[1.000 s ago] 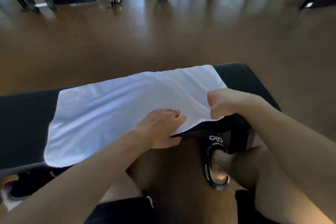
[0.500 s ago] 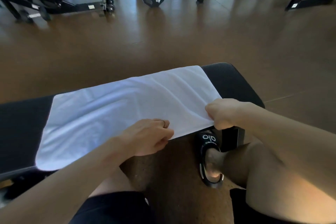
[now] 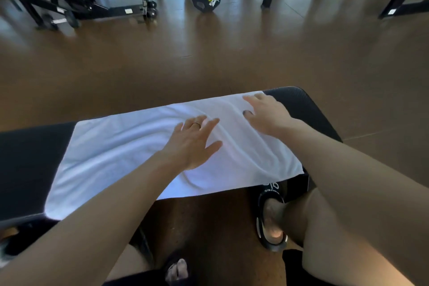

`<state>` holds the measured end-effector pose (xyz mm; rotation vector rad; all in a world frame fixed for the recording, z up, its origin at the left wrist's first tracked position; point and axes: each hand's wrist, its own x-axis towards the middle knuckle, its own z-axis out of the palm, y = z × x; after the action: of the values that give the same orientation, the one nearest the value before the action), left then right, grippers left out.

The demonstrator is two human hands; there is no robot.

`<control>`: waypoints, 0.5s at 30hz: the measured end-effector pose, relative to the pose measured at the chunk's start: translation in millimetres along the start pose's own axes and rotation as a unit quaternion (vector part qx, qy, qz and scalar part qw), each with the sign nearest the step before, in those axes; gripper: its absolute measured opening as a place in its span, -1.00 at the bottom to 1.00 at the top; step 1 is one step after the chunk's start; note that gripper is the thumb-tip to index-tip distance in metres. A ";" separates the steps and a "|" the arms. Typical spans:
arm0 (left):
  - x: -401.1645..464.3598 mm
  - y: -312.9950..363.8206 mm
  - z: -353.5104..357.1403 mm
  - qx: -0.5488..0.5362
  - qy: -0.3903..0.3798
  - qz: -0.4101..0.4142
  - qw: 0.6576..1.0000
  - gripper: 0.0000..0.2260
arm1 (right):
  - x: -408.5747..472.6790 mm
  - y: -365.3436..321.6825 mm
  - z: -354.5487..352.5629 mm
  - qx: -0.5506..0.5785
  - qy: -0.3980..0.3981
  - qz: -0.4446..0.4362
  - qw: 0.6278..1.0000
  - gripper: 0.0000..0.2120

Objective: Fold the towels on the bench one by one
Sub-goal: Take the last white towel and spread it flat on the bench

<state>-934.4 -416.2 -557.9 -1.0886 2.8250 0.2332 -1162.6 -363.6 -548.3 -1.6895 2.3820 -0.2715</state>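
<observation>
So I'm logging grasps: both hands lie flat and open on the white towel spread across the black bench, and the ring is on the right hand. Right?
Not quite. The head view shows the ring on the left hand, not the right hand. The rest holds: both hands lie flat and open on the white towel spread across the black bench.

Left hand [image 3: 193, 144] and right hand [image 3: 267, 115] flat, palms down, fingers [image 3: 210, 123] spread.
</observation>
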 end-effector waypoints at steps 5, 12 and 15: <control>32.3 5.3 6.2 -0.025 -0.047 -0.039 0.998 -0.29 | 29.4 1.4 25.5 -0.048 -0.108 -0.012 0.993 -0.43; 43.2 -3.3 16.6 -0.027 -0.069 -0.045 0.996 -0.23 | 52.7 23.8 31.3 -0.072 -0.066 0.002 0.995 -0.45; 45.8 -11.7 19.4 -0.013 -0.071 -0.029 0.997 -0.23 | 56.0 11.8 33.9 -0.094 0.002 -0.004 0.996 -0.46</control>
<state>-959.5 -451.3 -585.2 -1.1112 2.6693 0.3278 -1182.1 -413.6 -587.6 -1.7783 2.4717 -0.0531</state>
